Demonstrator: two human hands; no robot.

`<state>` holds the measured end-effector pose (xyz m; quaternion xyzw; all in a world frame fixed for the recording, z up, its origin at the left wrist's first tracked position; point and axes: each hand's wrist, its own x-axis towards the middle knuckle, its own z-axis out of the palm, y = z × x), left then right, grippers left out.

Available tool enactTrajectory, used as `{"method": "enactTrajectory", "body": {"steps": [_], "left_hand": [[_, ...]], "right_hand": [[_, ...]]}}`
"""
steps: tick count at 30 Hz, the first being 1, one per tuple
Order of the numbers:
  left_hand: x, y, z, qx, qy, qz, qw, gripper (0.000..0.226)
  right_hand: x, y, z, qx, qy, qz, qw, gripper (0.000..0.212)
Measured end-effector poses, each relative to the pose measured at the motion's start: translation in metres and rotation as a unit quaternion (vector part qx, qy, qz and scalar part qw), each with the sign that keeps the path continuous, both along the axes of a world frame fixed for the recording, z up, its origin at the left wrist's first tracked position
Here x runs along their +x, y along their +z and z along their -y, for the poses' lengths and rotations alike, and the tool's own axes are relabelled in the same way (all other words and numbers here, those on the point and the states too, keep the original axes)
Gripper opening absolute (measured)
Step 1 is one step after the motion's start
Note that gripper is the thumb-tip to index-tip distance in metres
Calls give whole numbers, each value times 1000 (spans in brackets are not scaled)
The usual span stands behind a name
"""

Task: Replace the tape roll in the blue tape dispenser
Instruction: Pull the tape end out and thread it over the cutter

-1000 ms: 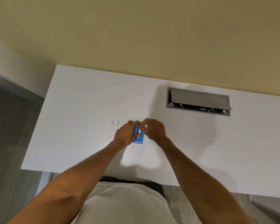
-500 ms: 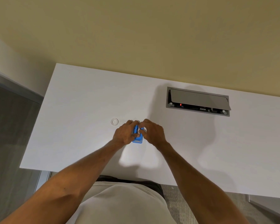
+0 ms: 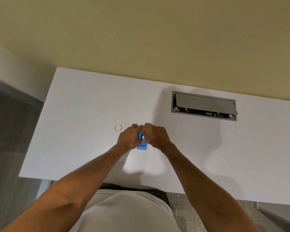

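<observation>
— Near the middle of the white tabletop (image 3: 77, 131), a little toward the left edge: blue tape dispenser (image 3: 142, 145), cutter end pointing at the front edge, mostly hidden under two hands.

— State of the hands?

— Left hand (image 3: 128, 138) curled around the dispenser's left side, bracing it. Right hand (image 3: 156, 136) with fingertips pinched together at the top of the dispenser, right where a pale sliver of tape roll (image 3: 143, 137) shows between the blue walls. Both closed, neither spread.

— Roll in or out?

— Hard to say. Sitting in the cradle or just above it, too small and too covered to tell whether the hub is seated.

— And the ring off toward the left edge?

— Small clear ring (image 3: 118, 127) lying flat, just beside the left hand, not touching it. Probably another tape roll or an empty core, though which one cannot be told.

— Step in hand, then?

— By the look of it, working the roll at the cradle, either pressing it home or pulling it free. Roughly mid-task.

— Next move?

— Calls for a steady brace from the left while the right handles the roll squarely between the walls, no tilt. If seating: then drawing the free end forward to the cutter. If lifting: a straight pull up.

— Anything else on the tabletop?

— Grey cable box (image 3: 203, 106) set in near the back edge, lid ajar, well apart from the work.
</observation>
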<state>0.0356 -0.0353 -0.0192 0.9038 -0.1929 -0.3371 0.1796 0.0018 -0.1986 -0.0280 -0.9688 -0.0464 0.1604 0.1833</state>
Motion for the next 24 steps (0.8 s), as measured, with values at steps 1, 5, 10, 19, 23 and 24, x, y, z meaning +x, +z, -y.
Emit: {"method": "enactTrajectory", "body": {"steps": [1, 5, 10, 19, 23, 24], "left_hand": [[0, 0, 0, 1, 1, 1, 1000, 47], [-2, -3, 1, 3, 8, 4, 1000, 44], [-4, -4, 1, -2, 10, 7, 1000, 49], [-5, -3, -12, -50, 15, -61, 997, 62], [-11, -2, -18, -107, 38, -50, 992, 52], [-12, -1, -19, -117, 42, -49, 991, 50]], "right_hand": [[0, 0, 1, 0, 7, 1, 1000, 30], [3, 0, 2, 7, 0, -6, 1000, 35], [-3, 1, -1, -14, -27, -4, 1000, 37], [-25, 8, -5, -9, -62, 16, 998, 29], [-41, 5, -9, 10, -140, 14, 990, 25], [-45, 4, -12, 28, -192, 8, 981, 23]]}}
